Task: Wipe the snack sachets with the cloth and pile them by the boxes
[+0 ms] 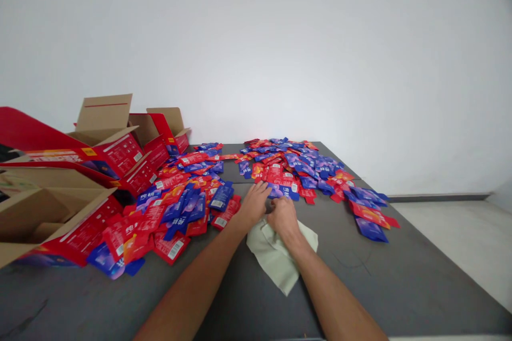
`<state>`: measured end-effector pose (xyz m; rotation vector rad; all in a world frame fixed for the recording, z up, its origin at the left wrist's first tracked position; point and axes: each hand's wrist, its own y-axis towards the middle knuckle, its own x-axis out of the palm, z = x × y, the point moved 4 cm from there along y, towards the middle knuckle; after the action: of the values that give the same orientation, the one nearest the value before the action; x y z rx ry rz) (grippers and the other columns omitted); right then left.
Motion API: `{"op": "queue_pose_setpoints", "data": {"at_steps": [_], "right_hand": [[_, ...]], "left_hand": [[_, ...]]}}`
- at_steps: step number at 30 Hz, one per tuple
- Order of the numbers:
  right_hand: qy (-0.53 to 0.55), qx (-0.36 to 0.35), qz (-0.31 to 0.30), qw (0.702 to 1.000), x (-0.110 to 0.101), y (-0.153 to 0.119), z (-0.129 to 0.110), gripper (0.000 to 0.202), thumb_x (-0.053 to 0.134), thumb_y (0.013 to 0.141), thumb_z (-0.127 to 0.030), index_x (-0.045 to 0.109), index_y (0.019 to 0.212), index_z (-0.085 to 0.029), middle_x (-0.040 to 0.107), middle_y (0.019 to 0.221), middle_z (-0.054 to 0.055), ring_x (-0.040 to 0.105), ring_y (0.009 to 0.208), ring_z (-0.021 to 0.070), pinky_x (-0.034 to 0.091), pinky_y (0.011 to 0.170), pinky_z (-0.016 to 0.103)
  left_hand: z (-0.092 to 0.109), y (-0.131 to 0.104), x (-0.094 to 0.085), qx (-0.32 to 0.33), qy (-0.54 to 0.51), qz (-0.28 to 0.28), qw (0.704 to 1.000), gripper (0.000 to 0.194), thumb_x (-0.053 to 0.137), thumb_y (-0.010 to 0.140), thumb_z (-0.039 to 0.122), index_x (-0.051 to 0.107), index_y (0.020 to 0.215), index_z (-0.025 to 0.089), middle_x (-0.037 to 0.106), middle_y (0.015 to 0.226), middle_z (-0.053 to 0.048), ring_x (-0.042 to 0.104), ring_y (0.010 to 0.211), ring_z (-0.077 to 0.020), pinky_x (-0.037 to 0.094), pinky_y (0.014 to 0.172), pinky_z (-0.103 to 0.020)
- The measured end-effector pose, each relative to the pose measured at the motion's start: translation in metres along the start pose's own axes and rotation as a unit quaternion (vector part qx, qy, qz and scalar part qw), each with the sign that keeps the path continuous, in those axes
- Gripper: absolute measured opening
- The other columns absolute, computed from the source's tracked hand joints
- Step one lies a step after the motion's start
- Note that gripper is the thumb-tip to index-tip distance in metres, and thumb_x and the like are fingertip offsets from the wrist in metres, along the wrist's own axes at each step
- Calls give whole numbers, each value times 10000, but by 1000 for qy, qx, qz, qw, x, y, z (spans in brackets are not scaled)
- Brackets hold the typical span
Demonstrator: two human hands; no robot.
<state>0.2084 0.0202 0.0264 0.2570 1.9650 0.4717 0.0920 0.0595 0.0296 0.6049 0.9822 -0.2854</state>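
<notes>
A pale green cloth (276, 262), possibly a bag, lies creased on the dark table under my hands. Curled fingers bring my right hand (284, 217) closed over its upper part, where the fabric bunches up. Just left of it, my left hand (256, 203) has its fingers stretched forward at the cloth's far edge; its thumb side is close to my right fingers. Right beyond both hands lies a purple packet (288, 192) at the near edge of a pile of red packets (276, 171) and purple ones. The exact contact of the fingertips is hidden.
On the left stand several open red cardboard boxes (120, 157) with raised flaps. Beside them a heap of red and blue packets (188, 208) spreads over the table (400, 287). More packets (370, 228) lie along the right edge. A white wall (280, 64) rises behind.
</notes>
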Motion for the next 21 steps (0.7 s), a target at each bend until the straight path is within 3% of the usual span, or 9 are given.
{"op": "queue_pose_setpoints", "data": {"at_steps": [4,7,13,18,21], "right_hand": [[5,28,6,1000,-8,2,8,199,641,646,-62,721,815,-130,681,856,170,609,857,280,441,819,389],[5,44,5,999,-12,3,11,236,611,657,-29,722,849,-112,677,875,187,608,874,293,437,826,403],[10,48,23,999,-14,4,12,220,585,685,-35,730,824,-126,675,851,173,601,867,288,445,821,388],[85,21,69,994,-12,7,9,251,560,740,-52,745,890,-132,687,878,143,602,877,262,462,833,363],[154,-46,84,983,-13,7,-4,276,528,801,-44,743,937,-152,690,913,116,598,904,239,466,848,348]], "left_hand": [[8,19,17,20,-7,-67,998,626,463,787,66,504,1397,200,428,1524,-137,300,1451,-273,153,1182,-508],[12,23,23,0,15,-84,996,547,435,865,120,496,1394,241,462,1503,-110,348,1413,-270,175,1162,-519],[14,7,19,-45,102,-43,993,319,430,933,223,617,1187,177,620,1224,-172,490,1184,-306,331,1023,-456],[3,-13,2,-124,71,-14,990,252,386,956,228,627,995,165,650,1035,-174,544,1049,-290,382,905,-402],[-9,-24,-13,-188,-35,58,980,259,357,966,242,591,872,181,632,860,-106,571,882,-238,397,811,-349]]}}
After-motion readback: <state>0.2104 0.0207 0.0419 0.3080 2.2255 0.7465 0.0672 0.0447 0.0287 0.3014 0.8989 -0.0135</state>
